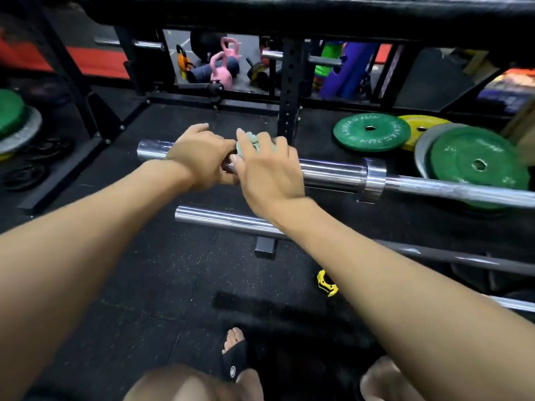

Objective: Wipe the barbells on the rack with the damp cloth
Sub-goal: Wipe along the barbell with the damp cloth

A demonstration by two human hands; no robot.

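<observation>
A chrome barbell point(333, 173) lies across the rack at mid-height, its thick sleeve pointing left. My left hand point(202, 157) wraps over the sleeve near its end. Right beside it, my right hand point(269, 172) holds a pale green cloth point(252, 144) against the sleeve; the cloth bunches out between my fingers. A second chrome barbell point(220, 218) lies lower and nearer to me, partly hidden by my right forearm. A third bar point(512, 303) shows at the lower right edge.
Green and yellow weight plates point(372, 131) lie on the floor at the right, more plates point(11, 117) at the left. A black perforated rack upright point(289, 91) stands behind the bar. A yellow collar clip point(325, 283) lies on the rubber floor. My sandalled foot point(234, 351) is below.
</observation>
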